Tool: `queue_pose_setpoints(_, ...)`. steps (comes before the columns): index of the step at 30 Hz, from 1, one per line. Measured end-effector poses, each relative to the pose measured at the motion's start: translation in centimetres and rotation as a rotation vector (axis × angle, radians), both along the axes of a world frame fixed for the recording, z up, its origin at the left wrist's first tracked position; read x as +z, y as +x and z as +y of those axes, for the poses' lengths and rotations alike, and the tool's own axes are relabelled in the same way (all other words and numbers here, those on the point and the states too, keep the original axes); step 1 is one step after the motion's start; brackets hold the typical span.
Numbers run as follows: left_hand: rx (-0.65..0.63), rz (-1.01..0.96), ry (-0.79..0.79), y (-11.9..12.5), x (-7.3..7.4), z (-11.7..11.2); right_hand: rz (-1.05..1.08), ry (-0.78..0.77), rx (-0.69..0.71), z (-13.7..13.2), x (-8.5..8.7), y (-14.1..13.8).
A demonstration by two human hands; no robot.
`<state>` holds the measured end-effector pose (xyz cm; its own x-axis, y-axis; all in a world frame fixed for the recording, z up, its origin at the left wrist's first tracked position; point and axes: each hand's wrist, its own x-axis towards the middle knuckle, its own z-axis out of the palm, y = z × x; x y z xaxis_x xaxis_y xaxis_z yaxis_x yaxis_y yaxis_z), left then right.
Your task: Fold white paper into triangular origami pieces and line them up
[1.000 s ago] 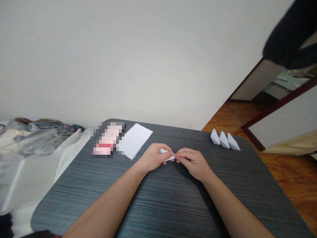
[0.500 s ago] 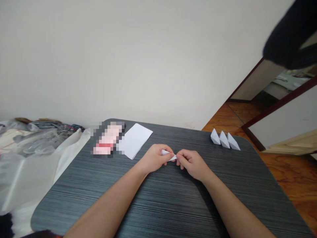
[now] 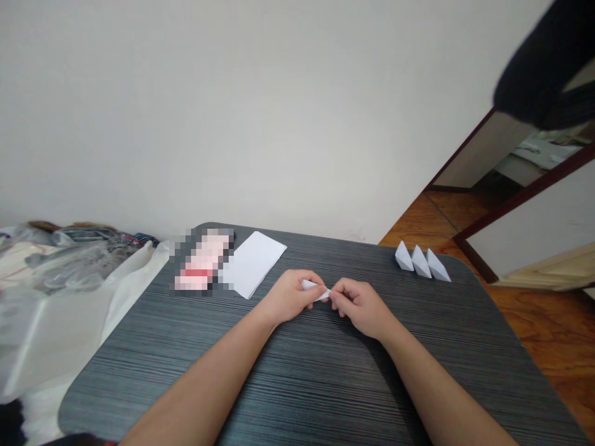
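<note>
Toward eleven o'clock on the desk [image 3: 279,384], white paper sheets [image 3: 258,260] lie stacked. The left hand [image 3: 290,295] holds the folded paper [image 3: 308,285] in its fingers, long axis running roughly ten to four; the right hand [image 3: 360,305] pinches its four-o'clock tip. Toward two o'clock, three folded shapes [image 3: 421,262] sit in a row.

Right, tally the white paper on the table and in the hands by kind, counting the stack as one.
Pointed folded pieces standing on the table: 3
Folded paper held by left hand and right hand: 1
Paper stack: 1
Total: 5
</note>
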<state>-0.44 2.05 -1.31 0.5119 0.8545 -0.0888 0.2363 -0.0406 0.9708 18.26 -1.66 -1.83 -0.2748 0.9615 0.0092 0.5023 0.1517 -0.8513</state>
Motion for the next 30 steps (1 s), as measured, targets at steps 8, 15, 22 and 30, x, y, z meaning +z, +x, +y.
queue_pose_setpoints(8, -0.028, -0.011, 0.010, -0.08, 0.13, -0.01, 0.050, -0.026, 0.001, 0.13, -0.45, 0.04)
queue_pose_setpoints(15, -0.002, 0.001, 0.028, 0.01, 0.19, -0.06, 0.029, 0.000, -0.001, 0.02, 0.04, 0.00)
queue_pose_setpoints(22, 0.017, -0.015, -0.001, 0.06, 0.08, 0.03, 0.025, 0.012, -0.032, 0.21, -0.45, 0.37)
queue_pose_setpoints(30, 0.007, -0.026, -0.012, 0.06, 0.00, 0.01, 0.052, -0.036, 0.000, 0.14, -0.45, 0.45)
